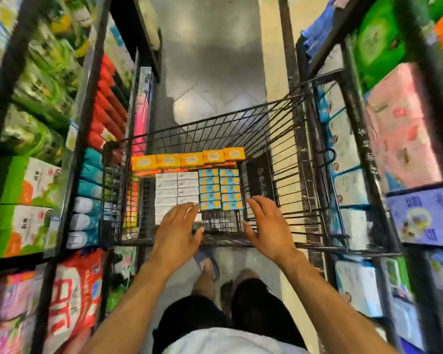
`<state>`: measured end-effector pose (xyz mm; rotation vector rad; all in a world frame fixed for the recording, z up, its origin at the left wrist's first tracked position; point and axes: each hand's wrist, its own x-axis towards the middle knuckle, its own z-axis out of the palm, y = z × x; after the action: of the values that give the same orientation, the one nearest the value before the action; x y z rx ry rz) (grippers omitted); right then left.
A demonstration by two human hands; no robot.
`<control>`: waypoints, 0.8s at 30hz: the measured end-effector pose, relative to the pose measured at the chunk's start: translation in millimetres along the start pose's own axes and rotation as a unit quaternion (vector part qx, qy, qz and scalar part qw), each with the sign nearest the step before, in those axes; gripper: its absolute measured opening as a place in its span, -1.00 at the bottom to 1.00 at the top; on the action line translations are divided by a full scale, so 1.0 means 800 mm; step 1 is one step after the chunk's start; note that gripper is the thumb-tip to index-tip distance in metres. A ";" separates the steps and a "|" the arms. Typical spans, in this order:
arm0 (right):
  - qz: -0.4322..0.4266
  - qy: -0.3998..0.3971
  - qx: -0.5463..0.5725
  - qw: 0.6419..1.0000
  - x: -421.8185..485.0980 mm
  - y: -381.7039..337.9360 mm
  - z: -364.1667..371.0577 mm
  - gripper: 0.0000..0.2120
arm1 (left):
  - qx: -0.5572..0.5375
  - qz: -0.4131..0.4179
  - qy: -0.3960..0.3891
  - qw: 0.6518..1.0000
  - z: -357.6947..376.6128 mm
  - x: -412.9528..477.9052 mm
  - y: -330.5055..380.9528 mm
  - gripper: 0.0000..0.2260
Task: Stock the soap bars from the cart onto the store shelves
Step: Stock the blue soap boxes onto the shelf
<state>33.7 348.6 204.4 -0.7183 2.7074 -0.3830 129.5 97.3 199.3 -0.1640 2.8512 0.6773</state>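
Narrow aisle, seen from above. A black wire cart (287,139) stands between the left shelves (87,123) and the right shelves (391,236), on a grey tiled floor (215,47).

The soap lies in the bottom of the cart, packed in blocks.
- Far end: a row of five yellow boxes (189,159), each with a pale oval label. Print too blurred to read.
- Middle: white boxes (177,190) in two columns. Dark lettering, illegible.
- Touching them on the right: blue boxes (220,189) with orange patches, two columns of five. No brand readable.
- A black panel (260,177) with pale marks stands against the cart's right inner wall. The marks cannot be read.

Left hand (179,226): past the cart's near rim, fingers straight and slightly spread, holding nothing. Fingertips lie over the near end of the white boxes; contact cannot be told.

Right hand (266,226): also past the rim, fingers straight and fanned, empty. Fingertips are near the black panel's lower edge.

Left shelves carry green packs (44,80), red packs (108,103) and teal packs (90,172). Low down is a red-and-white bag (72,297) with large red characters, smeared.

Right shelves carry pink packs (399,139) and a purple box (425,215). White characters run down the front post (366,154), unreadable.
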 end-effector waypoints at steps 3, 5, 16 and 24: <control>-0.007 -0.029 0.005 1.000 0.042 0.025 0.037 -0.38 | -0.010 -0.001 -0.026 1.000 0.036 0.047 -0.018 -0.49; -0.006 -0.051 0.014 0.999 0.070 0.043 0.065 -0.39 | -0.024 -0.008 -0.048 0.999 0.063 0.073 -0.029 -0.51; -0.002 -0.182 0.066 0.981 0.186 0.137 0.278 -0.47 | 0.007 -0.079 -0.146 0.986 0.257 0.184 -0.105 -0.49; -0.004 -0.177 -0.068 0.982 0.206 0.140 0.354 -0.51 | 0.081 -0.074 -0.151 0.982 0.334 0.213 -0.119 -0.51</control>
<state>-47.8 308.3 -129.3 -0.7547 2.4081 -0.0623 25.3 123.9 -113.8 -0.2241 2.5573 0.3987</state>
